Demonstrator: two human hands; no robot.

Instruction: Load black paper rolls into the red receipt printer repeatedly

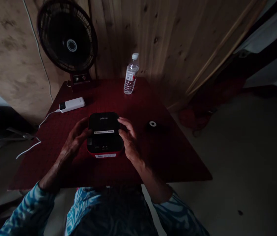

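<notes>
A black-and-red rectangular box (105, 126) with a white label strip lies on the dark red tablecloth (148, 157), right in front of me. My left hand (76, 137) grips its left side. My right hand (128, 137) curves over its right edge, with the fingertips on the black top. The hands hide parts of the box's sides. A white power bank (71, 105) with a white cable lies beyond my left hand. Farther back stands a clear water bottle (131, 74) with a white cap.
A small black roll with a white core (152, 124) lies on the cloth to the right. A black electric fan (67, 35) stands at the back left corner against the wooden wall (160, 39). The table's front and right edges drop to a pale floor (227, 170).
</notes>
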